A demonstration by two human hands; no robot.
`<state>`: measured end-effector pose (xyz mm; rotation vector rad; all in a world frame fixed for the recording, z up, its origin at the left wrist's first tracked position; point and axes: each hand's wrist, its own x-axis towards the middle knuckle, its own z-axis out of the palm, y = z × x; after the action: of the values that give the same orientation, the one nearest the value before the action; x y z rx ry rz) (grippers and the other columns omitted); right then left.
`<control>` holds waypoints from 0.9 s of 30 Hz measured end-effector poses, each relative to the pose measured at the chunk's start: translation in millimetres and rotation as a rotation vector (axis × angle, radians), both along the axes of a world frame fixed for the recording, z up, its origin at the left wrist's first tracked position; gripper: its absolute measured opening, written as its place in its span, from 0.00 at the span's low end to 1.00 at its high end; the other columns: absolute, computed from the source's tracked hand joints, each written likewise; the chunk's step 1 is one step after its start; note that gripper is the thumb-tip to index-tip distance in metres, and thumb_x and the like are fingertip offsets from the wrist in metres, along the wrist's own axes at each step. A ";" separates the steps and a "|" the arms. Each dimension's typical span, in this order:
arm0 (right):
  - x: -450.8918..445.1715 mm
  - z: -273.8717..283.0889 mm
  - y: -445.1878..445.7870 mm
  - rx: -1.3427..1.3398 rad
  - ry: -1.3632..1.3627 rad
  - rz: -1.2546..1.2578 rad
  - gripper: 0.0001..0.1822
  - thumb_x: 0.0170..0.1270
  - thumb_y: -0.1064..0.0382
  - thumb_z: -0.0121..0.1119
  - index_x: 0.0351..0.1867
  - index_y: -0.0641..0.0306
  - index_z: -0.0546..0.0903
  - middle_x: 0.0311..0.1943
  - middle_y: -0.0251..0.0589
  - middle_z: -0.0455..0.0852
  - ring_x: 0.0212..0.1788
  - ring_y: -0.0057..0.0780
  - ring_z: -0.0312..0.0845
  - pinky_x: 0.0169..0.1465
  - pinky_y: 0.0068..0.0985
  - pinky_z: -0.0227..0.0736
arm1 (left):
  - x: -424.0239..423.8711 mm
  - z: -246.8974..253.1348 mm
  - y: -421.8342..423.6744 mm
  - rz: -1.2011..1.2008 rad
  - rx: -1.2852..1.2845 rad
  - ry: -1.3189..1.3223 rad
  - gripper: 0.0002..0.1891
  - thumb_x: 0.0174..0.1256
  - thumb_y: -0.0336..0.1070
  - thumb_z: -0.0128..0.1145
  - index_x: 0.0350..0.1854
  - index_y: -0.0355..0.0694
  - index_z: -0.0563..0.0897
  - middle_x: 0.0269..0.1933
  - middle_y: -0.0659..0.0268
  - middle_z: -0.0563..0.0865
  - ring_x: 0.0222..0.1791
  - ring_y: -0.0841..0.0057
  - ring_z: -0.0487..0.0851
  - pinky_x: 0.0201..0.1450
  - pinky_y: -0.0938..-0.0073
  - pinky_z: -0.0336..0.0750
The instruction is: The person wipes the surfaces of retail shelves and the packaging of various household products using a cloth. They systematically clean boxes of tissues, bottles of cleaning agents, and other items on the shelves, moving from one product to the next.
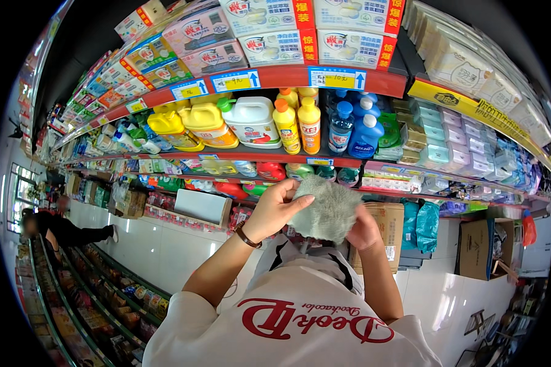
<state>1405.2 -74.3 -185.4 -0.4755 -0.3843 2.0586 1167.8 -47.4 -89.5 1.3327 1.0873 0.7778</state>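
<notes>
A folded grey-green cloth [327, 207] is held up between my two hands, in front of the lower shelves. My left hand [278, 206] grips its left edge, thumb on top and the other fingers mostly hidden behind it. At the cloth's right edge is my right hand [363, 227], slightly blurred, its fingers on the cloth. Beyond the hands, a shelf holds a white jug with a green cap [251, 121], yellow jugs [206, 124], a yellow bottle with an orange cap [285, 128] and blue bottles [366, 136].
Boxed goods [275, 46] fill the shelf above, behind a red price rail [284, 80]. Tissue packs [459, 133] stand to the right. Cardboard boxes [390, 234] and an opened carton [480, 247] sit on the tiled floor. A person [69, 229] bends over a rack at the left.
</notes>
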 end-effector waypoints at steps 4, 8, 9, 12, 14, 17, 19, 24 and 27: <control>-27.7 5.5 1.6 -0.196 0.464 -0.015 0.36 0.78 0.35 0.40 0.72 0.61 0.70 0.68 0.47 0.77 0.69 0.45 0.72 0.73 0.46 0.64 | 6.2 -10.0 3.3 -0.021 0.026 -0.008 0.18 0.72 0.45 0.65 0.49 0.32 0.80 0.35 0.68 0.87 0.31 0.85 0.80 0.34 0.80 0.73; -39.1 11.7 -4.2 -0.278 0.451 -0.024 0.33 0.79 0.37 0.39 0.72 0.59 0.70 0.67 0.45 0.77 0.69 0.46 0.72 0.73 0.47 0.64 | -5.0 11.4 67.3 0.284 0.677 0.549 0.20 0.70 0.47 0.64 0.54 0.36 0.81 0.46 0.57 0.87 0.40 0.63 0.85 0.45 0.65 0.78; -39.7 15.7 -6.4 -0.307 0.424 -0.039 0.33 0.79 0.38 0.39 0.71 0.59 0.71 0.67 0.45 0.77 0.69 0.46 0.72 0.73 0.47 0.64 | -14.6 8.9 92.5 0.396 0.872 0.668 0.21 0.69 0.47 0.65 0.55 0.37 0.81 0.49 0.54 0.86 0.44 0.57 0.85 0.49 0.59 0.77; -35.3 13.1 -9.0 -0.333 0.377 -0.053 0.32 0.79 0.38 0.42 0.71 0.60 0.71 0.67 0.45 0.78 0.69 0.46 0.73 0.73 0.47 0.64 | -31.5 9.5 145.0 0.343 1.013 0.833 0.22 0.65 0.44 0.66 0.56 0.38 0.80 0.50 0.53 0.85 0.47 0.53 0.84 0.53 0.53 0.76; -32.0 11.3 -9.8 -0.362 0.363 -0.079 0.32 0.78 0.38 0.44 0.70 0.60 0.72 0.66 0.45 0.78 0.68 0.46 0.73 0.72 0.46 0.65 | -32.8 4.7 163.8 0.243 0.987 0.866 0.21 0.64 0.43 0.67 0.55 0.39 0.80 0.49 0.53 0.85 0.48 0.53 0.83 0.52 0.53 0.76; -27.1 5.8 -14.4 -0.345 0.364 -0.084 0.32 0.78 0.38 0.44 0.70 0.59 0.72 0.66 0.45 0.78 0.68 0.45 0.74 0.72 0.46 0.66 | -31.8 -0.2 172.9 0.220 0.860 0.872 0.19 0.63 0.43 0.68 0.51 0.38 0.80 0.47 0.53 0.86 0.48 0.53 0.84 0.51 0.55 0.77; -26.3 1.4 -17.3 -0.354 0.365 -0.096 0.32 0.78 0.38 0.44 0.69 0.59 0.73 0.66 0.45 0.78 0.68 0.45 0.74 0.72 0.45 0.66 | -27.5 6.6 168.9 0.211 0.749 0.869 0.16 0.65 0.39 0.67 0.49 0.37 0.80 0.44 0.54 0.88 0.46 0.54 0.86 0.48 0.58 0.79; -28.1 11.6 -17.0 -0.354 0.287 -0.124 0.33 0.78 0.36 0.42 0.70 0.59 0.72 0.67 0.44 0.78 0.68 0.44 0.73 0.72 0.45 0.66 | -27.5 23.1 135.1 0.274 0.673 0.842 0.17 0.66 0.40 0.67 0.51 0.38 0.79 0.43 0.54 0.89 0.46 0.53 0.87 0.46 0.59 0.79; -27.5 40.7 -2.6 -0.224 0.151 -0.212 0.34 0.79 0.36 0.41 0.73 0.59 0.68 0.68 0.44 0.76 0.69 0.43 0.73 0.71 0.44 0.67 | -21.9 53.1 102.0 0.331 0.742 0.769 0.16 0.66 0.39 0.68 0.50 0.37 0.80 0.43 0.55 0.90 0.43 0.57 0.88 0.45 0.64 0.80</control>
<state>1377.6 -76.9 -144.7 -0.4699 -0.0113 1.9229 1145.9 54.6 -36.4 2.2206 1.7461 0.9933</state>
